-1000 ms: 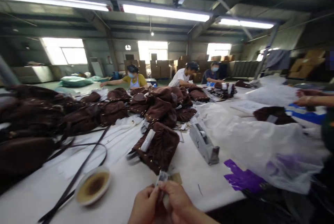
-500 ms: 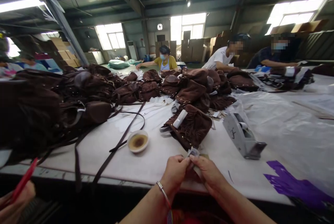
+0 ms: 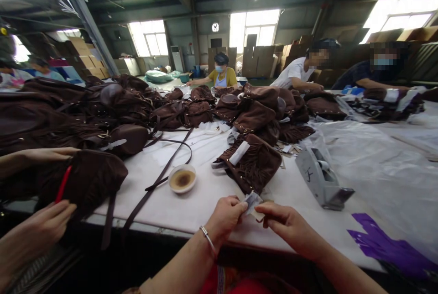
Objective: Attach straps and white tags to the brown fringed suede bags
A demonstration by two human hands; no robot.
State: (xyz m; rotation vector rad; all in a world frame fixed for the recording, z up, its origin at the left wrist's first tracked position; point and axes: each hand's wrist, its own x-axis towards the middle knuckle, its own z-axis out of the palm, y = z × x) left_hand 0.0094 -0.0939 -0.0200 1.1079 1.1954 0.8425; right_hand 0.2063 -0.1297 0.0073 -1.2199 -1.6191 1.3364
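Note:
My left hand (image 3: 228, 214) pinches a crumpled whitish piece of wrapping (image 3: 252, 202) between thumb and fingers, at the near end of a brown fringed suede bag (image 3: 262, 161). My right hand (image 3: 287, 223) has its thumb and fingertips closed on a small beige piece of card or paper (image 3: 258, 215), right beside that wrapping. Whether the wrapping is fixed to the bag cannot be seen. The bag lies on the white table, with a white wrapped strip (image 3: 239, 153) across its top.
A grey tape dispenser (image 3: 320, 180) stands to the right, near purple plastic (image 3: 390, 244). Left of the bag sits a bowl of brownish liquid (image 3: 182, 178). Brown bags (image 3: 119, 102) are heaped behind. At left, a co-worker's hand (image 3: 51, 221) holds a red tool by another bag (image 3: 92, 175).
My hands have drawn slightly apart, uncovering the wrapping and the beige piece. At left, the co-worker's hands have come further in, with a brown bag between them. The view has shifted slightly.

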